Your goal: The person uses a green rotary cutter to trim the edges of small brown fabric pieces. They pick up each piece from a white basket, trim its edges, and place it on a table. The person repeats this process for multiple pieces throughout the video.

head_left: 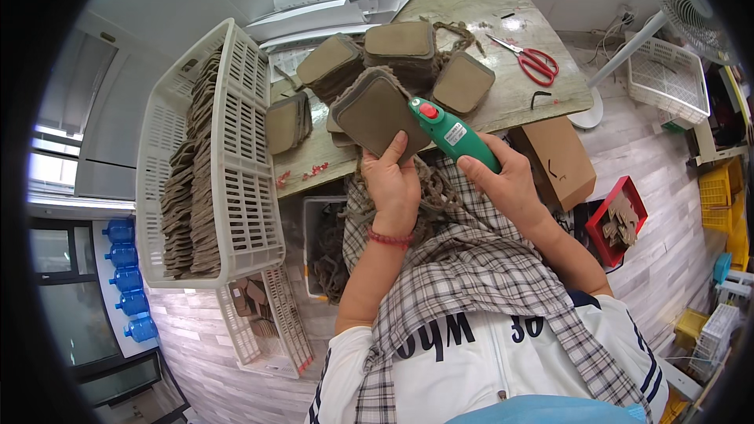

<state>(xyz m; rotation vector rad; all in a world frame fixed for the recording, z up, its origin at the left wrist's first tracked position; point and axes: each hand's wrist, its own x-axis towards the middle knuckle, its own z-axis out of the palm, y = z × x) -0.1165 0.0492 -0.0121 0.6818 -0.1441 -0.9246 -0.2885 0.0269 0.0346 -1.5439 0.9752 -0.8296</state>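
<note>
My left hand [394, 180] grips a brown rounded-square pad [373, 114] by its near edge, thumb on the flat face, fingers mostly hidden beneath. In my right hand [509, 184] is a green handheld electric cutter [465, 141] with a red button. The cutter's head meets the pad's right edge; its blade cannot be made out. Behind, stacks of similar pads [399, 41] stand on the table [518, 23], with another pad stack [465, 82] to the right. Stringy brown trimmings [440, 200] hang over my checked apron [471, 267].
At the left stands a tall white crate [255, 212] packed with brown pieces. Red-handled scissors [538, 67] and a black hex key [540, 97] lie on the table. A cardboard box [561, 161], a red tray [597, 224] and a standing fan [687, 4] are at the right.
</note>
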